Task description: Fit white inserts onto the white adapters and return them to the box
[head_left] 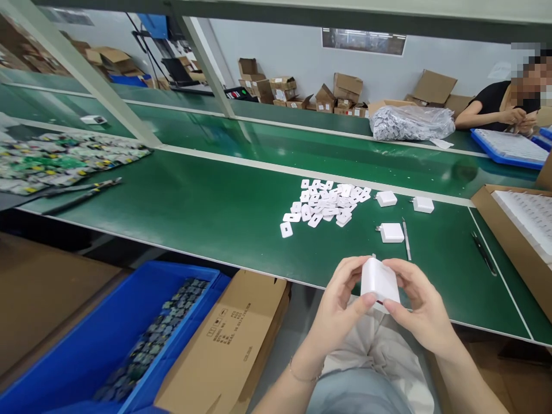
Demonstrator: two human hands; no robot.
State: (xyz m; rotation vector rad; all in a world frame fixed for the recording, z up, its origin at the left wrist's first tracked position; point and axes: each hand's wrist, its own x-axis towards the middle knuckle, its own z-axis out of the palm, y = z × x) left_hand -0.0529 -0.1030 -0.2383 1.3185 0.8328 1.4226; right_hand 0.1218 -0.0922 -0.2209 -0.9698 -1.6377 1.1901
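Note:
Between my two hands, just over the bench's front edge, is a white plug-in charger (379, 280). My left hand (345, 299) grips its left side, thumb at the lower front. On the opposite side my right hand (416, 305) closes on it, its thumb also low. A dark slot shows near the thumbs. Beyond my hands lies another white charger (392, 233) with its prongs to the left, and a slim craft knife (406, 238) beside it. Two more, a charger (386, 199) and a charger (423, 204), sit farther back. Small white cover plates (330, 201) with slots form a loose pile to their left.
Tweezers (483, 253) lie on the green bench (207, 201) at right, near a carton (513, 230) with a white tray. Pliers (86, 190) and circuit parts (64, 158) are at left. Below stand a blue bin (172, 273) and a cardboard box (224, 333). A co-worker (495, 109) sits across.

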